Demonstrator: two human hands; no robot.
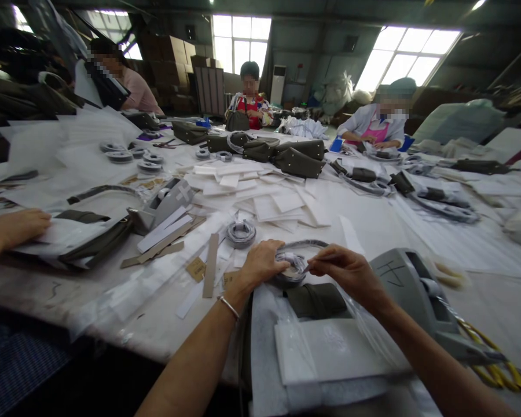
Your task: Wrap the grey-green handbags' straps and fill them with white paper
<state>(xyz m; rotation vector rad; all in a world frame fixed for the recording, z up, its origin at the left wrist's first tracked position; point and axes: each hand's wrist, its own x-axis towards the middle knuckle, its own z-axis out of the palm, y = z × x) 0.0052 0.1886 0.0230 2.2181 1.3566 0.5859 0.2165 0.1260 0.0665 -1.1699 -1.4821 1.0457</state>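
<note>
Now the left hand [263, 263] clamps a tape roll [290, 269] on the tabletop [373, 226]; right hand [345, 269] pinches its end.

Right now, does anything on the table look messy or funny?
Yes. The white paper pieces lie scattered in a loose heap mid-table, and cardboard strips lie askew near the left hand. Nothing looks broken or spilled.

Single head-worn view, facing forward and down, close over worktable [373, 231]

Grey tape dispenser [421, 295] nr right edge, olive bags [293, 156] & white paper strips [260, 194] mid-table.
</note>
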